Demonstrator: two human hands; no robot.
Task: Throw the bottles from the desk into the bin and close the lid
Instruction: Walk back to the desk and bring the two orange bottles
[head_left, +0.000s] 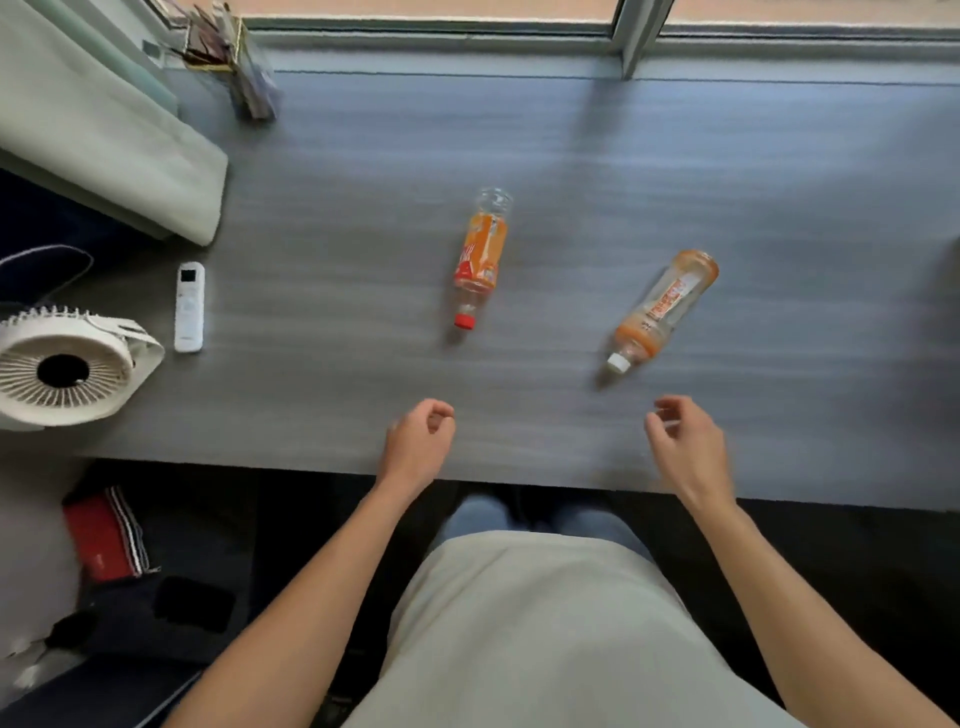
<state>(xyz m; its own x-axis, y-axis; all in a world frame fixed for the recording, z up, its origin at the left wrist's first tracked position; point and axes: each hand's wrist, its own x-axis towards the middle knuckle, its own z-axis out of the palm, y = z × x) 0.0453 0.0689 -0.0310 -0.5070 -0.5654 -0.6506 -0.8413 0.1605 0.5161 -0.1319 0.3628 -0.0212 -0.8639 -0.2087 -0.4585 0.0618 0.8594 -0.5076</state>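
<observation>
Your two hands hover over the near edge of the grey counter (571, 156), both empty. Left hand (418, 447) has fingers curled loosely inward, gripping nothing; right hand (685, 447) is half open, fingers bent, also gripping nothing. Two bottles lie on their sides on the counter, just beyond your hands & apart from each other. The red-cap bottle (480, 257) lies w/ cap toward you, ahead of your left hand. The white-cap bottle (665, 309) lies tilted, cap toward you & pointing left, just beyond your right hand, not touching it. At the counter's left end: a white remote (189, 306) lying flat, a white fan (67, 366) just beside it at the edge, folded pale cloth (104, 135) further back. A holder w/ papers (234, 57) stands in the far left corner by the window frame (639, 36).
</observation>
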